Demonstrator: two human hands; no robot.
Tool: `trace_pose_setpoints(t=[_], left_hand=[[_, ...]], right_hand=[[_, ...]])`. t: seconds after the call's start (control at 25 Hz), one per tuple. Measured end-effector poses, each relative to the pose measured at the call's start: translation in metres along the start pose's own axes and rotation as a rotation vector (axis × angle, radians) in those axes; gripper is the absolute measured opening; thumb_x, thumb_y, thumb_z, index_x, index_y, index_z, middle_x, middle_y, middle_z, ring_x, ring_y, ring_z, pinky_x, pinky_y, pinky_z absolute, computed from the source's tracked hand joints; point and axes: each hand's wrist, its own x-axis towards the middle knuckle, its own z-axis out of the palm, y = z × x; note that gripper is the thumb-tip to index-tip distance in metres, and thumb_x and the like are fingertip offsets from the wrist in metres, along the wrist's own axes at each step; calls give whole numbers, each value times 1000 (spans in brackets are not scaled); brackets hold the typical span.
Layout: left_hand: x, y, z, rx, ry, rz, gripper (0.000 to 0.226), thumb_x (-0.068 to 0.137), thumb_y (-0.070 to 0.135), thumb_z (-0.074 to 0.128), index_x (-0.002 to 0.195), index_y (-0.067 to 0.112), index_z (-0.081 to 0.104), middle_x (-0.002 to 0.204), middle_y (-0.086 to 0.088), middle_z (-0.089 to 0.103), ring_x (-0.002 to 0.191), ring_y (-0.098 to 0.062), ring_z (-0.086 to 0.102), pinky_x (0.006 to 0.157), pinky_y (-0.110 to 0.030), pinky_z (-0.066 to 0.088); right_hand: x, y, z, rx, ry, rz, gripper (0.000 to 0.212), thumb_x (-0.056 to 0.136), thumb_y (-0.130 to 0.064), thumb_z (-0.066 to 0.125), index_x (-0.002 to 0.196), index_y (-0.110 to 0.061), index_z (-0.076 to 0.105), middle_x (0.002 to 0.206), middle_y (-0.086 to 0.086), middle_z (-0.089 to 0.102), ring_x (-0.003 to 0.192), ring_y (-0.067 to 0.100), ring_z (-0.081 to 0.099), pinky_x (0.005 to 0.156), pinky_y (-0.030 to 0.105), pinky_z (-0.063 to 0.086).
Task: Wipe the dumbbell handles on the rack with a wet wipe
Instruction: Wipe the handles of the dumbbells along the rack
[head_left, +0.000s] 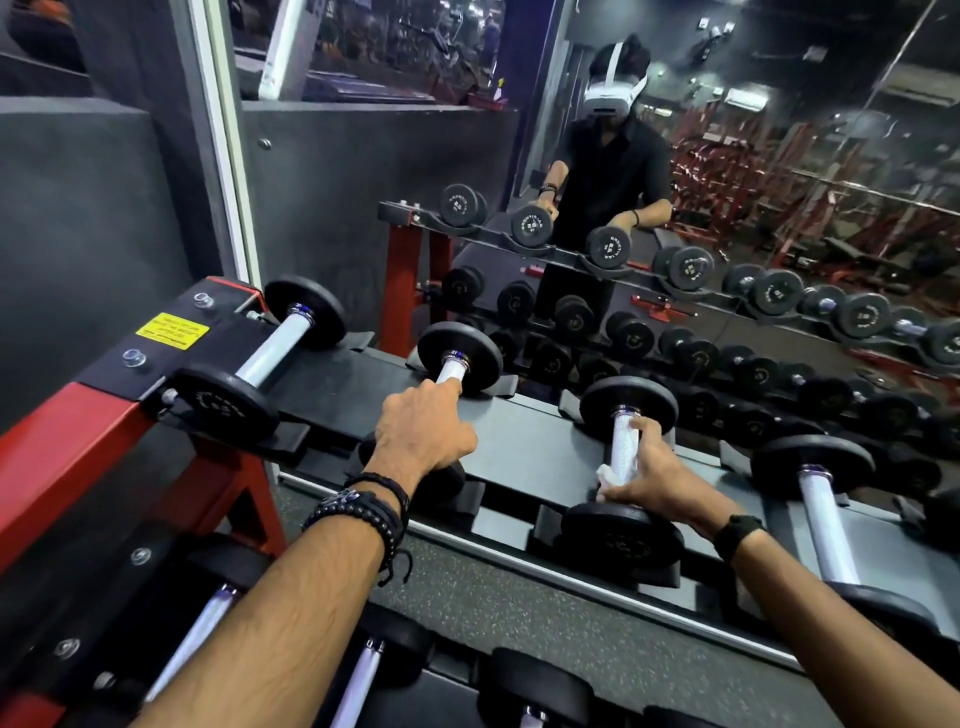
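Note:
Black dumbbells with silver knurled handles lie in a row on the top shelf of a red and black rack (358, 379). My left hand (423, 434) grips the handle of the second dumbbell (460, 356) from the left, covering most of the bar. My right hand (649, 475) holds the near end of the third dumbbell's handle (623, 441), with a white wet wipe (607, 477) bunched between fingers and bar. The first dumbbell (270, 351) at the far left and a fourth dumbbell (823, 514) at the right lie untouched.
A wall mirror (675, 182) right behind the rack reflects me, the dumbbells and red gym machines. A lower shelf with more dumbbells (363, 670) runs below my forearms. A yellow warning label (172, 328) sits on the rack's left end. A grey wall (78, 234) stands left.

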Motion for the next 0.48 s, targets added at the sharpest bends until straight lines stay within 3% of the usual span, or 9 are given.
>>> trace_pose_setpoints(t=[0.16, 0.28, 0.4, 0.48], left_hand=[[0, 2, -1, -2, -15, 0, 61, 80, 31, 56, 139, 20, 44, 104, -8, 64, 90, -30, 63, 71, -33, 39], [1, 0, -2, -4, -17, -3, 61, 80, 31, 56, 139, 20, 43, 104, -8, 64, 91, -30, 63, 72, -33, 39], [1, 1, -1, -6, -20, -2, 61, 80, 30, 55, 139, 20, 43, 105, -8, 63, 92, -30, 63, 74, -34, 41], [1, 2, 0, 1, -19, -2, 62, 81, 31, 55, 140, 20, 42, 105, -8, 63, 92, -30, 63, 74, -34, 40]], right_hand=[[-7, -7, -15, -230, -87, -52, 55, 68, -33, 85, 112, -28, 53, 99, 4, 45, 98, 23, 48, 90, 32, 45], [-14, -21, -17, -231, -42, -172, 25, 69, -22, 84, 78, -27, 61, 71, -6, 54, 69, 13, 53, 60, 21, 43], [-13, -19, -14, -244, 43, -230, 26, 73, -21, 79, 72, -33, 56, 62, -9, 56, 61, 12, 55, 53, 24, 38], [-4, -12, -18, -234, 219, -254, 20, 77, -21, 74, 77, -31, 57, 64, -9, 58, 63, 14, 55, 56, 28, 37]])
